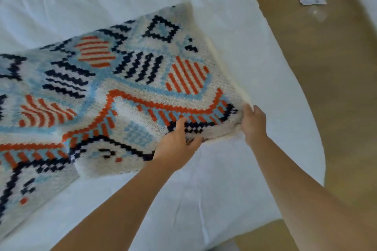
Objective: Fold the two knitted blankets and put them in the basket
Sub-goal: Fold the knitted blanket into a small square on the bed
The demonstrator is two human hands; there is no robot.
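The patterned knitted blanket (114, 87) lies across the bed (234, 179), seemingly doubled once. The left hand (175, 144) and right hand (254, 123) each grip its near-right edge. More folding likely remains; the second blanket and basket are out of view.

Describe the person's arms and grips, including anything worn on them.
The left grip and right grip are bare hands: no gloves, rings or watch visible. The left forearm and right forearm are bare too, with no sleeves in view.
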